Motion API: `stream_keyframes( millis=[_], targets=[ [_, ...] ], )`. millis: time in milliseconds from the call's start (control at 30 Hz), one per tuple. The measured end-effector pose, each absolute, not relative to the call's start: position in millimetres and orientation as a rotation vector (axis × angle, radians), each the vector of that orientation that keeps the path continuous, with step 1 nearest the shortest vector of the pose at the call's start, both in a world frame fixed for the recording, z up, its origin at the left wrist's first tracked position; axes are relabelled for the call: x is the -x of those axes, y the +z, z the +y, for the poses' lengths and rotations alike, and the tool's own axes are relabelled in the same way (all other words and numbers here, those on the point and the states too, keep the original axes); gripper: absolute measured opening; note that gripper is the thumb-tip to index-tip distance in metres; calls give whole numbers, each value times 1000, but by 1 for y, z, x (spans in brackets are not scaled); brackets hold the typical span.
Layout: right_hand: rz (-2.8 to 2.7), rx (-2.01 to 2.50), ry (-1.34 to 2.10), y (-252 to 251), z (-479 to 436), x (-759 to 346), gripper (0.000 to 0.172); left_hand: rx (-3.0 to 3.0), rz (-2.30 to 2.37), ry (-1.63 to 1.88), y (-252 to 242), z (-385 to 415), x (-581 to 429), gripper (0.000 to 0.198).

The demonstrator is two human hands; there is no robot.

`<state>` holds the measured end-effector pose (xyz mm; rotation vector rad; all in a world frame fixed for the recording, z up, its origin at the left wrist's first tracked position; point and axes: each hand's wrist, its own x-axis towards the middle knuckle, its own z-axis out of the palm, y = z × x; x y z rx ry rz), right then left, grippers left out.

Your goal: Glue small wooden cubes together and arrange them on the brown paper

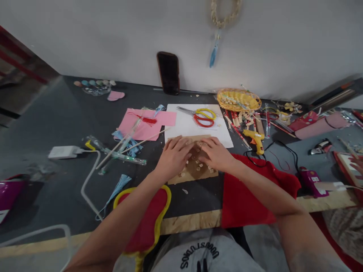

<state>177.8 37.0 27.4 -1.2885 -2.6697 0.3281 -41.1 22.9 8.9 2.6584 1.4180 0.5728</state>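
Note:
A brown cardboard piece (195,174) with several small pale flower-like bits (198,164) on it lies on the dark table, partly over a white sheet (224,133). My left hand (175,155) rests on its upper left part, fingers bent. My right hand (214,153) is at its upper right, fingertips curled close to those of my left hand. What the fingertips hold, if anything, is too small to make out. Scissors (198,115) with yellow and red handles lie on the white sheet beyond my hands.
Pink paper (141,128), blue tassels (121,184) and a white charger (64,152) lie left. A phone (169,73) leans on the wall. Right are a yellow basket (239,99), glue gun (256,140), red cloth (249,196) and another person's hand (357,163). A red, yellow-edged piece (151,213) overhangs the front edge.

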Motion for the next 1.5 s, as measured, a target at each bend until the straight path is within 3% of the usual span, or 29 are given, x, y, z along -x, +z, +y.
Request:
stream_keyframes(
  millis=[200, 400, 600, 933, 1167, 1500],
  targets=[
    [-2751, 1086, 392, 23, 36, -181, 24, -2633, 1359, 605, 3, 26, 48, 32],
    [-2634, 1134, 423, 19, 43, -191, 30, -2502, 1473, 617, 2, 26, 47, 29],
    [-2771, 1101, 497, 26, 51, -183, 13, -2514, 1436, 562, 16, 34, 43, 29],
    [-2825, 1132, 558, 38, 52, -180, 15, -2519, 1326, 466, 26, 55, 35, 21],
    [-2586, 1129, 493, 28, 59, -184, 19, -2520, 1378, 652, 8, 57, 40, 27],
    [-2460, 1318, 504, 34, 68, -203, 27, -2465, 1407, 584, 8, 58, 38, 35]
  ],
)
